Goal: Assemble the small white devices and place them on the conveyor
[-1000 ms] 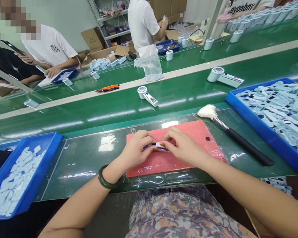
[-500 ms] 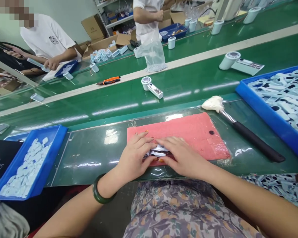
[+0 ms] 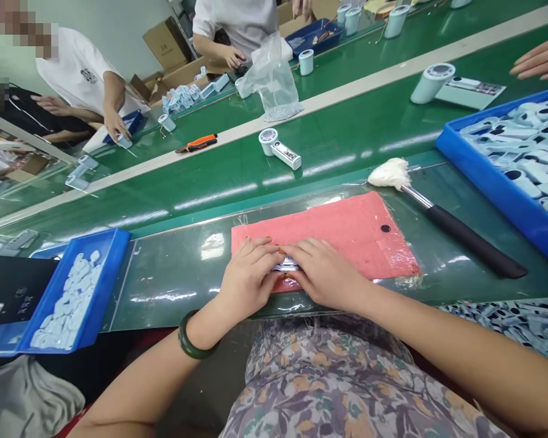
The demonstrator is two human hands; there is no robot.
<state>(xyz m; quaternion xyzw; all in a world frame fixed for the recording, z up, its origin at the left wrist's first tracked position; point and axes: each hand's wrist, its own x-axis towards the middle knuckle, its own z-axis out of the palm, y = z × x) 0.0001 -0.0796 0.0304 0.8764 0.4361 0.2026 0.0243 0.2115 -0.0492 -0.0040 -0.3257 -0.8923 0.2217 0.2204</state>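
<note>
Both hands meet over the near edge of a pink cloth (image 3: pixel 347 225). Between them is a small shiny silvery part (image 3: pixel 287 264), mostly covered by fingers. My left hand (image 3: pixel 249 277), a green bangle on its wrist, is closed on the part's left end. My right hand (image 3: pixel 322 271) grips the right end, its thumb at the near side. A black disc (image 3: pixel 386 229) lies on the cloth's right side. To the right rests a black-handled mallet (image 3: pixel 477 240) with a white wrapped head.
Blue trays of pale blue parts stand left (image 3: pixel 112 255) and right (image 3: pixel 466 158). Beyond the cloth lie a pale blue device (image 3: pixel 285 155) and orange pliers (image 3: pixel 201 143). Another person's hand (image 3: pixel 541 58) is at the upper right; people work across the line.
My hands have closed further over the silvery part, which shows less. Another person's hand has appeared at the upper right. Across the line, a person has leaned and reached down. The view has shifted slightly.
</note>
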